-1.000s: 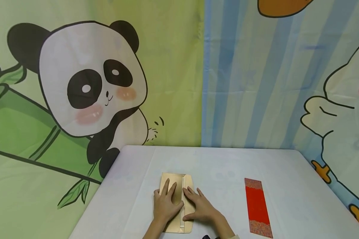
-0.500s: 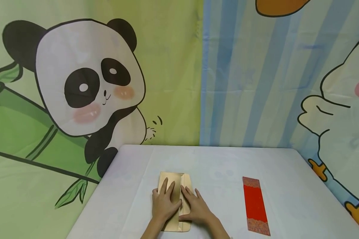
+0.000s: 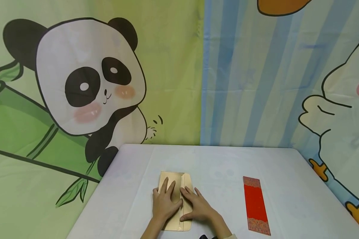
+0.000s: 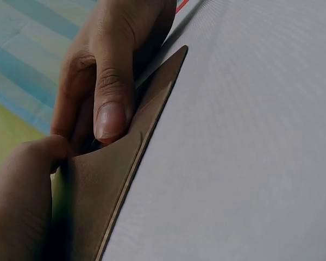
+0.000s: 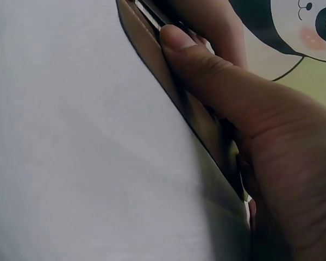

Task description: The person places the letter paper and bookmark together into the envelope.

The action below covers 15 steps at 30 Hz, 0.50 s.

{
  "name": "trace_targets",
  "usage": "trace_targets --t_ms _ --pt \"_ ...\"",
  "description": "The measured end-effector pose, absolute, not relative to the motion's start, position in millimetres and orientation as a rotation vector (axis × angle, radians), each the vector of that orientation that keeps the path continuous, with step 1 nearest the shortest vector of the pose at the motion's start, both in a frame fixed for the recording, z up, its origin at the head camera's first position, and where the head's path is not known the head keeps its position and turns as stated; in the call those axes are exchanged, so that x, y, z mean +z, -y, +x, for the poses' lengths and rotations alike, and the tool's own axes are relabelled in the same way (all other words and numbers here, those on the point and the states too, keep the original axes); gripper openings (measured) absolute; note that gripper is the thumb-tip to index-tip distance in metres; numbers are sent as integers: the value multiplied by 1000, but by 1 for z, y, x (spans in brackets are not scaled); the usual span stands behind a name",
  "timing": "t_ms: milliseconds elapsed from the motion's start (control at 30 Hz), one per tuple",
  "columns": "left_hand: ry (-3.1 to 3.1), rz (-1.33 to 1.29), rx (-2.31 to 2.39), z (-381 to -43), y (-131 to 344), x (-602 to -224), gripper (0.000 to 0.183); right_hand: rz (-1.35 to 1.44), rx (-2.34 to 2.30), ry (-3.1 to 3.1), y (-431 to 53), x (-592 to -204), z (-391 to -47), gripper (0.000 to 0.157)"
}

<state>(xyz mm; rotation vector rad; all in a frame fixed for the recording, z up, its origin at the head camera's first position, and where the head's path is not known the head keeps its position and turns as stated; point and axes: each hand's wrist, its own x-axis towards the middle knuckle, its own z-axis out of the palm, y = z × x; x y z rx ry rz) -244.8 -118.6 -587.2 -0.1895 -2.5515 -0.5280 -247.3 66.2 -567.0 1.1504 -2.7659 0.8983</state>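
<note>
A flat, gold-coloured paper envelope (image 3: pixel 176 226) lies lengthwise on the white table, with a narrow creased strip and a flap along its right side. My left hand (image 3: pixel 165 203) rests on its left part, fingers spread and pointing away from me. On the flap side lies my right hand (image 3: pixel 197 205), fingers extended, its index fingertip and thumb at the strip. The left wrist view has the right thumb (image 4: pixel 111 103) pressing on the envelope's surface (image 4: pixel 106 179). In the right wrist view, that thumb (image 5: pixel 193 51) lies along the envelope's edge (image 5: pixel 146 51).
To the right on the white table (image 3: pixel 131 205) lies a long red paper piece (image 3: pixel 256 205) with patterned ends. Behind the table hangs a printed curtain (image 3: pixel 173 73) with a panda. A small dark object (image 3: pixel 204 237) shows at the bottom edge near the right wrist.
The head view has shifted slightly. Both hands stay on the envelope, the right index fingertip and thumb moving only a little about the strip.
</note>
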Motion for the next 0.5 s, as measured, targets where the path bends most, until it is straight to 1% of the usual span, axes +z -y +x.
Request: trace_targets --t_ms 500 --pt "2563 -200 -499 -243 118 -585 72 1166 835 2777 -63 -568 -249 109"
